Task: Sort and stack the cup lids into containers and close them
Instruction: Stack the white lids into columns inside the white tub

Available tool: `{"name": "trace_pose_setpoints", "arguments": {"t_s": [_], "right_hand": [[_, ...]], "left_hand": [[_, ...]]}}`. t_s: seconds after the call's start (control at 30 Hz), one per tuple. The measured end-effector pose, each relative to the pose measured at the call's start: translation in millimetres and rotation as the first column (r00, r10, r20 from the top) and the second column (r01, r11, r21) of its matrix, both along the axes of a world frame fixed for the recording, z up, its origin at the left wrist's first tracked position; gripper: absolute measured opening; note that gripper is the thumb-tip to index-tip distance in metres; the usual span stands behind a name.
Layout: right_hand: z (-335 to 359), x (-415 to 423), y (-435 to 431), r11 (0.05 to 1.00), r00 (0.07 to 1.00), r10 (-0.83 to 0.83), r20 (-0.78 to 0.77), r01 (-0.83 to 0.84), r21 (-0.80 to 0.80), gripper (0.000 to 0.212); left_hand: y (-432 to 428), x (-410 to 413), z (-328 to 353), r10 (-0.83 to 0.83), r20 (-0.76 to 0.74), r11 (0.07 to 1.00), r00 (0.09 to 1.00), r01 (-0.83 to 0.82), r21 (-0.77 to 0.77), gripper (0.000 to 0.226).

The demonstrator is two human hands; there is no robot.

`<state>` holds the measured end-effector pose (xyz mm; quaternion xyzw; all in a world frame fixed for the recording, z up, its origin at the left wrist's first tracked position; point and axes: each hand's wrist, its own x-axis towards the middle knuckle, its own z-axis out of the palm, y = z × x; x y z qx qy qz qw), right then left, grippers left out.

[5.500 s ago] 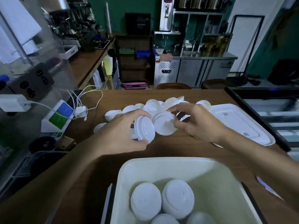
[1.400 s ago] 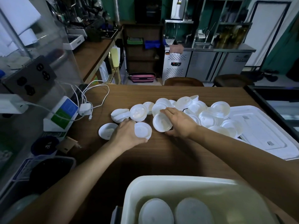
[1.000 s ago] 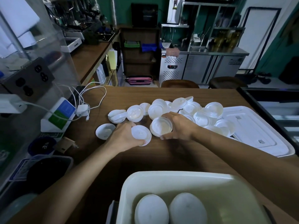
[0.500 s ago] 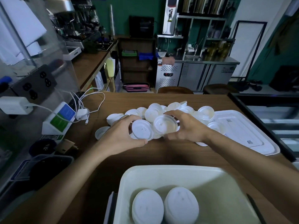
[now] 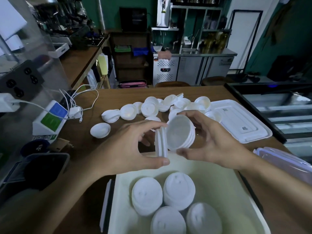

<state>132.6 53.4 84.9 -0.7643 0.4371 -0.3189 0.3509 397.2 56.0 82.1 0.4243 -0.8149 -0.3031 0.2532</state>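
Wood counter under scattered lids; green-walled café kitchen behind.

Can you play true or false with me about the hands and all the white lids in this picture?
1. The left hand holds a thin stack of lids. True.
2. The right hand is empty. False: it holds a nested stack of cup lids, hollow side facing the camera.
3. The white container already has four lid stacks inside. True.
4. The table has no loose lids left. False: a pile of lids lies behind the hands.
5. The flat container lid covers the container. False: it lies on the table to the right.
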Motion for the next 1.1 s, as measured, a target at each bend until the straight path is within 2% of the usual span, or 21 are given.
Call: {"name": "trace_pose_setpoints", "arguments": {"t_s": [0.13, 0.3, 0.43, 0.53, 0.63, 0.73, 0.83, 0.97, 1.1], "right_hand": [[0.7, -7.5, 13.9, 1.000, 0.998, 0.000, 0.060, -0.002, 0.029, 0.062], [-5.8, -17.8, 25.1, 0.996, 0.998, -0.034, 0.045, 0.030, 0.090, 0.065], [-2.0, -30.8, 41.0, 0.990, 0.997, -0.019, -0.073, 0.028, 0.135, 0.069], [5.8, -37.6, 55.1, 0.990, 0.963, 0.036, -0.266, 0.001, 0.138, 0.076], [15.7, -35.6, 66.5, 0.991, 0.827, 0.120, -0.549, -0.070, 0.111, 0.076], [17.7, -27.0, 74.5, 0.980, 0.689, 0.200, -0.697, -0.126, 0.157, 0.071], [9.7, -20.4, 80.2, 0.978, 0.509, 0.211, -0.834, -0.112, 0.179, 0.072], [-2.7, -11.5, 84.1, 0.973, 0.270, 0.216, -0.938, -0.140, 0.183, 0.065], [-20.9, -10.2, 81.2, 0.964, 0.147, 0.222, -0.964, -0.183, 0.194, 0.063]], "left_hand": [[7.4, -14.3, -4.6, -0.047, 0.048, 0.998, 0.998, 0.045, 0.042, 0.088], [15.8, -17.7, -2.6, -0.070, 0.151, 0.997, 0.986, 0.064, 0.039, 0.090], [26.3, -13.9, -0.6, -0.119, 0.212, 0.992, 0.970, 0.123, -0.007, 0.085], [37.9, -14.1, 1.3, -0.188, 0.291, 0.982, 0.938, 0.189, 0.025, 0.085], [51.2, -19.6, 1.5, -0.262, 0.425, 0.965, 0.867, 0.236, 0.114, 0.077], [59.0, -25.4, -3.3, -0.301, 0.495, 0.953, 0.815, 0.245, 0.176, 0.072], [61.8, -28.4, -10.6, -0.349, 0.524, 0.937, 0.777, 0.272, 0.221, 0.066], [63.8, -33.3, -19.4, -0.401, 0.576, 0.916, 0.713, 0.333, 0.225, 0.059], [67.5, -43.1, -26.7, -0.417, 0.635, 0.905, 0.650, 0.358, 0.228, 0.055]]}}
